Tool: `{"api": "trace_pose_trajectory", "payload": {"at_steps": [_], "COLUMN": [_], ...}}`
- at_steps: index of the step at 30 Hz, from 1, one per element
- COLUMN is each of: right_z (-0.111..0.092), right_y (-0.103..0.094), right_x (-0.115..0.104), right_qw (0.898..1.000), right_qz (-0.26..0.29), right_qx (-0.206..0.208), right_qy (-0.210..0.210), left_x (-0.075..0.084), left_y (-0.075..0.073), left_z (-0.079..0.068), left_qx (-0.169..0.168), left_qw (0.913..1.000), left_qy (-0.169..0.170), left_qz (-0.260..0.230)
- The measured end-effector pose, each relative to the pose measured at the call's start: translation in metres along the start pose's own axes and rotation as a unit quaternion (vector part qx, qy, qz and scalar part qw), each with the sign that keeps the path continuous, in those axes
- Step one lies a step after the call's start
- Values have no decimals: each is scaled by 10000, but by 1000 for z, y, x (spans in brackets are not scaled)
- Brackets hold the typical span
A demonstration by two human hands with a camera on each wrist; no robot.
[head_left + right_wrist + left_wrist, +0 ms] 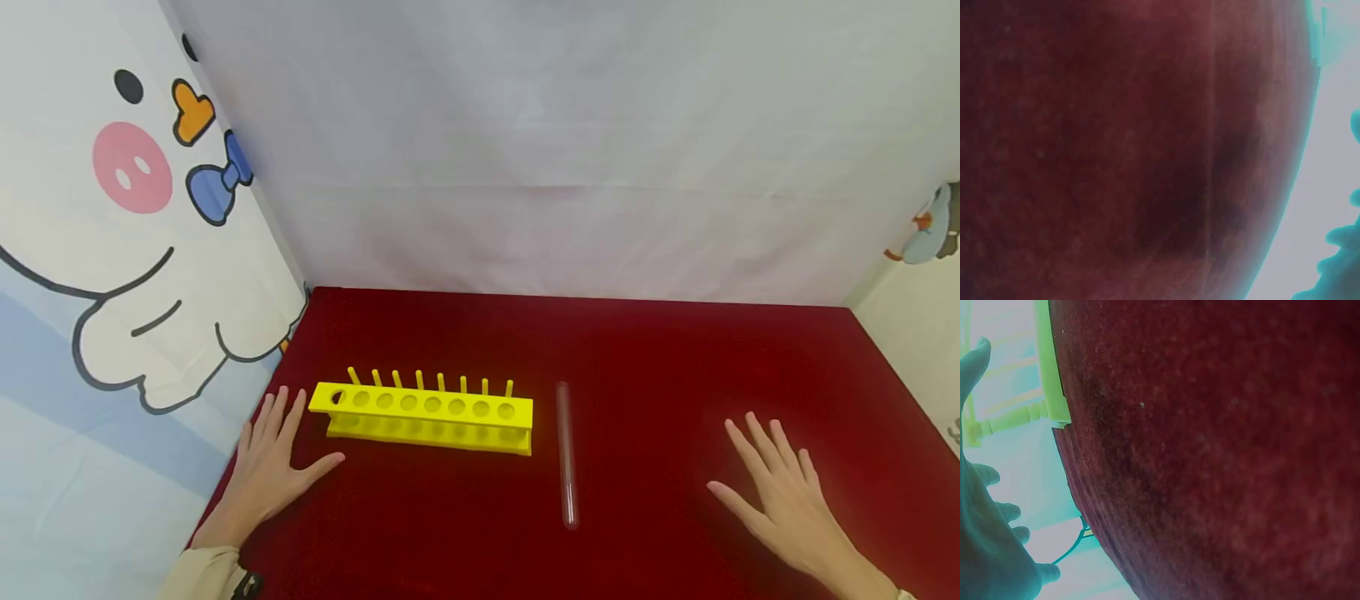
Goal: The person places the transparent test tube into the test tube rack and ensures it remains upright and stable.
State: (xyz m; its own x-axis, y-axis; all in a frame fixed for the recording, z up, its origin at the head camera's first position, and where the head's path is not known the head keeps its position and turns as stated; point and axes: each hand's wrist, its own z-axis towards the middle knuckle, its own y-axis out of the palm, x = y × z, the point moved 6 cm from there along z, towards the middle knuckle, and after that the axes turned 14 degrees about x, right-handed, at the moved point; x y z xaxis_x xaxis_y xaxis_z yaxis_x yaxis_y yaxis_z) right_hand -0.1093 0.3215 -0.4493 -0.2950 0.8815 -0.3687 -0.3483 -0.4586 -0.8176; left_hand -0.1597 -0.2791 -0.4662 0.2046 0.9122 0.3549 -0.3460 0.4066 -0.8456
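Observation:
A yellow test tube rack (420, 406) with a row of round holes and several upright pegs along its back stands left of the middle. To its right a clear glass test tube (567, 454) lies on the red cloth, rounded end toward me. My left hand (266, 471) is spread with straight fingers beside the rack's left end, holding nothing. Over on the right, my right hand (783, 500) has its fingers spread apart, well away from the tube and likewise holding nothing. In the left wrist view part of the rack (1052, 362) shows beyond the left hand (988, 531).
A dark red cloth (660, 358) covers the table. Behind it hangs a white curtain (562, 167), and a cartoon-printed sheet (82, 333) borders the left side. Another pale panel (915, 333) stands at the right edge.

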Motion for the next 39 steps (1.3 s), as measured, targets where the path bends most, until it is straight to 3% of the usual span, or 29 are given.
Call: {"api": "trace_pose_trajectory", "payload": {"at_steps": [9, 19, 26, 31, 39], "right_z": [8, 10, 12, 19, 31], "right_y": [-5, -6, -7, -7, -4], "right_x": [0, -11, -13, -13, -15], "right_qw": [9953, 9905, 9886, 9890, 9822], "right_qz": [783, 1093, 1121, 1045, 1540], "right_qx": [44, -174, -239, -116, 46], "right_qy": [571, 814, 980, 1041, 1073], "left_x": [-6, -10, -9, -8, -5], "left_y": [2, 4, 3, 1, 2], "left_z": [1, 0, 1, 0, 3], "left_qx": [-37, -149, -285, -165, 92], "left_qw": [9995, 9948, 9853, 9792, 9610], "left_qy": [-229, -748, -1222, -1374, -1562], "left_qz": [-193, -679, -1161, -1487, -2280]}}
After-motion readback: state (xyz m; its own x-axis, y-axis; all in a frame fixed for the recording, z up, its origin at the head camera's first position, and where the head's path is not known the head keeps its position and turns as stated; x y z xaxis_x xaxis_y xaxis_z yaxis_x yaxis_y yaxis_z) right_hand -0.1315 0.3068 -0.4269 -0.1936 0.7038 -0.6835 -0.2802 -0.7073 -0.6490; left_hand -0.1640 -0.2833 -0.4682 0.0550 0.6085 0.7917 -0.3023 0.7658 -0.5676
